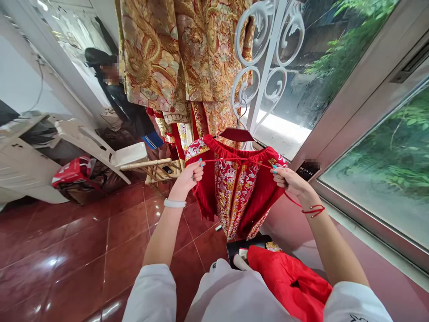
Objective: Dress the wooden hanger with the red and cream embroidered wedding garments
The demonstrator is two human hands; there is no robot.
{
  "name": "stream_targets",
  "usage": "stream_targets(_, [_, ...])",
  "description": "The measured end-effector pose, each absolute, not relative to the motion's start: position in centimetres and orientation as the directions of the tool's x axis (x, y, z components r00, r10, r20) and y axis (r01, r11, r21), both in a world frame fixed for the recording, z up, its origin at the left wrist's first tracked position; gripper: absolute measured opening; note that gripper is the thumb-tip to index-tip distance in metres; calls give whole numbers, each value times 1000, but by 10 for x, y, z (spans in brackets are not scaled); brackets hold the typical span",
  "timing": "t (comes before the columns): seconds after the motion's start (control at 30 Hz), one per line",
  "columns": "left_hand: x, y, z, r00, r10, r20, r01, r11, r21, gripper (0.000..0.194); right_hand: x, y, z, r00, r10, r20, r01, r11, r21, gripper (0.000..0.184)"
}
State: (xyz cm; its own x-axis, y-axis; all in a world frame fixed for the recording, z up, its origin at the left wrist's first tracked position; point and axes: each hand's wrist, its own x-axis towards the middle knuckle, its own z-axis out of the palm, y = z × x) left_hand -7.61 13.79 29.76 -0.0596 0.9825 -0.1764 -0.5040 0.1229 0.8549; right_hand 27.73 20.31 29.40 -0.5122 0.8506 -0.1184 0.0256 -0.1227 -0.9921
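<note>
Both hands (189, 177) (287, 180) hold red cord (228, 159) stretched between them, red garment (231, 192) just beyond.

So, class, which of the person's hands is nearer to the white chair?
Left. The left hand holds the red cord right of the white chair; the right hand holds it farther right.

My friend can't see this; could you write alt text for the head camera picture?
A person's left hand and right hand hold a red cord across the top of an embroidered red garment on a hanger. Gold embroidered garments hang behind.
</note>
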Motion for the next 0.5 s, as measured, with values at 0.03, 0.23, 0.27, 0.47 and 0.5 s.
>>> stream_targets(0.03, [-78, 137, 293, -71, 985, -158, -470, 107, 876, 29, 280, 202, 292, -510, 853, -108, 43, -100, -994, 58])
stream_targets(0.23, [-91, 135, 282, 34, 992, 124, -110, -119, 987, 31, 282, 196, 295, -527, 850, 5, 201, 130, -971, 50])
stream_targets(0.27, [-91, 136, 278, 72, 990, 119, -78, -113, 990, 32, 278, 193, 293, -533, 846, 22, 227, 168, -959, 49])
stream_targets(0.47, [-59, 152, 249, 304, 952, -21, 139, -23, 990, 34, 228, 168, 264, -588, 791, 170, 261, 384, -886, 38])
stream_targets(0.5, [-47, 155, 247, 338, 941, -28, 134, -19, 991, 33, 219, 164, 260, -630, 761, 158, 260, 398, -880, 39])
